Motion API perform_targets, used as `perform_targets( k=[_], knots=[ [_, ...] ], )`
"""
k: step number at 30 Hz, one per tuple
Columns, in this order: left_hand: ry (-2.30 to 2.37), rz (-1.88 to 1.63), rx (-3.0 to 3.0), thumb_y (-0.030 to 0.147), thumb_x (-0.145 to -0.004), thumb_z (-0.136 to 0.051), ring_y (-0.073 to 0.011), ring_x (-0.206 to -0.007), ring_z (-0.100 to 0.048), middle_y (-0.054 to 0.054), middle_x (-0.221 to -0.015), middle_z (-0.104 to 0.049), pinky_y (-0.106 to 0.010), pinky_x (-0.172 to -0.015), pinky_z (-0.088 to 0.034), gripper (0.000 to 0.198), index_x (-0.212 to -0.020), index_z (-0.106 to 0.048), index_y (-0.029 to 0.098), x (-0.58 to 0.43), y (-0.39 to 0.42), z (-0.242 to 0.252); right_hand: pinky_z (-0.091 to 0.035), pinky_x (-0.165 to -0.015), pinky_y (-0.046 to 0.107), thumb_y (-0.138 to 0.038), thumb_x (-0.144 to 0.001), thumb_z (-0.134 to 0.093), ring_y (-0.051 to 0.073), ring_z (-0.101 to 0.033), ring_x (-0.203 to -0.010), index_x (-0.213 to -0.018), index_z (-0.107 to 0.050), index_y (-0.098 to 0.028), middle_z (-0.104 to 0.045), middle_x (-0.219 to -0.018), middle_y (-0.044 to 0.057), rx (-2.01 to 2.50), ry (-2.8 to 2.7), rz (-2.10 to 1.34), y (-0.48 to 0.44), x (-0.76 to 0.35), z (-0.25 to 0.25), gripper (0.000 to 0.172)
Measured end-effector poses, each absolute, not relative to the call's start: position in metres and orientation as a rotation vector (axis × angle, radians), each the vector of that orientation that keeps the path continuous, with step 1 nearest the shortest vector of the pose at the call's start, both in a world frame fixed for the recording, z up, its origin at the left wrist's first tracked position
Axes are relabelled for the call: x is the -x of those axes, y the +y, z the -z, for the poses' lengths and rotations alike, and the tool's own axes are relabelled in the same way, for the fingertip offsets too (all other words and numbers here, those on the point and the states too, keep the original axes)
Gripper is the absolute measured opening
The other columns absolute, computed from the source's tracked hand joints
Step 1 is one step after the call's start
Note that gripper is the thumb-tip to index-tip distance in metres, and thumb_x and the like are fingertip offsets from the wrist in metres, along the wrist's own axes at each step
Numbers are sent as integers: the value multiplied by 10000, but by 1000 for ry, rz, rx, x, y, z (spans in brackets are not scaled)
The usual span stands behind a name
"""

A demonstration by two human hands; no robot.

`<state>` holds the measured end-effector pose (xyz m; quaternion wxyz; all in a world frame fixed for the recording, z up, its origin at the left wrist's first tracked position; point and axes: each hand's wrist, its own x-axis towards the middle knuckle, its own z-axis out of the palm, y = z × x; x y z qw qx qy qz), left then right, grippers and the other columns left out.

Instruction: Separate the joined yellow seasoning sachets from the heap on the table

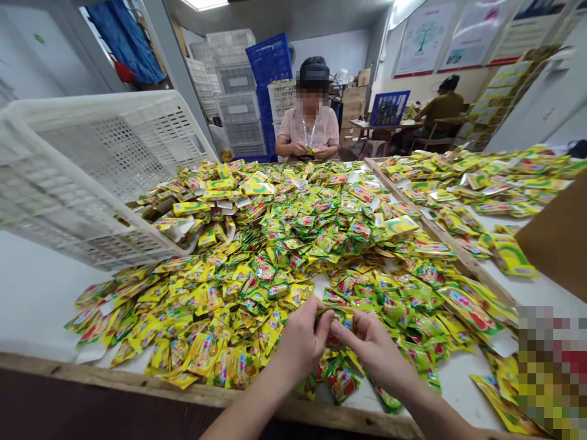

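My left hand [298, 339] and my right hand [373, 345] meet low over the pile, thumbs close together. Between them they pinch a small green packet [338, 316], mostly covered by my fingers. Under and around my wrists lie more green packets [342, 379] with red fruit pictures. To the left spread yellow packets [202, 354], and a heap of green ones [316, 226] rises beyond my hands. Flat yellow-green cartons [472, 311], some with open white flaps, are mixed in at the right.
A white perforated crate [110, 110] lies tipped on the left, cartons at its mouth. A wooden divider [440, 232] splits the table on the right, near brown cardboard [559, 238]. Across the table a person [307, 122] handles a packet. Another person [440, 110] sits behind, near stacked crates.
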<state>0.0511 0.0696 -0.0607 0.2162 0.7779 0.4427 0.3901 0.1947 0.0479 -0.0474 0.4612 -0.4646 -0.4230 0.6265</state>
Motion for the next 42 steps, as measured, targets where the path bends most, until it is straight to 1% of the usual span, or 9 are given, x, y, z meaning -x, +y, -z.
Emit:
perform_targets(
  k=[3, 5, 11, 16, 24, 31, 35, 38, 42],
  knots=[
    [1344, -805, -2267, 373, -921, -384, -129, -584, -541, 15, -634, -564, -220, -555, -411, 287, -713, -494, 209, -30, 102, 39, -521, -668, 279, -534, -602, -778, 176, -634, -679, -772, -681, -166, -673, -651, 17, 1188, -1018, -1531, 50, -199, 51, 417],
    [1784, -629, -2241, 376, -934, -336, -136, -639, -570, 5, -679, -591, -228, -614, -440, 309, -747, -513, 205, -6, 145, 22, -527, -695, 294, -533, -638, -756, 199, -659, -729, -803, -685, -173, -697, -694, 28, 1214, -950, -1500, 53, -204, 57, 402],
    [2385, -361, -2015, 220, -811, -453, -306, -984, -608, -210, -1054, -607, -367, -802, -449, 207, -973, -535, 120, 87, 266, 3, -539, -666, 304, -544, -640, -749, 201, -654, -655, -695, -673, -192, -686, -649, 20, 1266, -872, -1472, 55, -215, 71, 365],
    [2558, -61, -1819, 230, -705, -533, -410, -996, -605, -306, -1091, -588, -414, -739, -464, 365, -1028, -512, 63, 129, 288, 22, -557, -703, 334, -570, -614, -754, 214, -658, -650, -796, -705, -218, -673, -628, 13, 1253, -778, -1378, 54, -213, 73, 399],
    [2588, -15, -1828, 182, -775, -388, -465, -1103, -539, -352, -1190, -530, -490, -804, -421, 479, -1221, -411, 10, 117, 292, 14, -537, -799, 348, -525, -660, -746, 245, -680, -854, -919, -709, -189, -730, -819, 69, 1149, -774, -1392, 57, -209, 73, 426],
    [2312, -193, -1955, 388, -863, -268, -406, -1026, -599, -249, -1102, -632, -462, -799, -434, 481, -1200, -467, 110, 89, 255, -14, -549, -731, 349, -540, -661, -732, 250, -678, -781, -799, -683, -182, -706, -709, 47, 1196, -847, -1246, 59, -201, 87, 386],
    [1922, -333, -2088, 582, -812, -391, -246, -931, -648, -92, -1072, -674, -305, -767, -477, 534, -1172, -482, 197, 48, 201, -10, -554, -737, 378, -527, -663, -733, 260, -685, -777, -840, -681, -171, -732, -786, 71, 1226, -880, -1175, 65, -206, 88, 402],
    [1574, -503, -2192, 515, -662, -641, -216, -797, -654, -42, -957, -694, -294, -694, -496, 628, -1187, -464, 219, 11, 151, 2, -561, -762, 394, -493, -688, -725, 256, -696, -786, -885, -665, -187, -741, -853, 78, 1229, -825, -1040, 63, -218, 73, 368],
    [1463, -838, -2450, 372, -652, -660, -263, -903, -634, -71, -1015, -670, -376, -781, -488, 506, -1116, -519, 227, -29, 99, 24, -565, -748, 368, -358, -771, -681, 226, -689, -801, -988, -658, -244, -725, -912, 57, 1165, -960, -558, 49, -232, 32, 246]
  ],
)
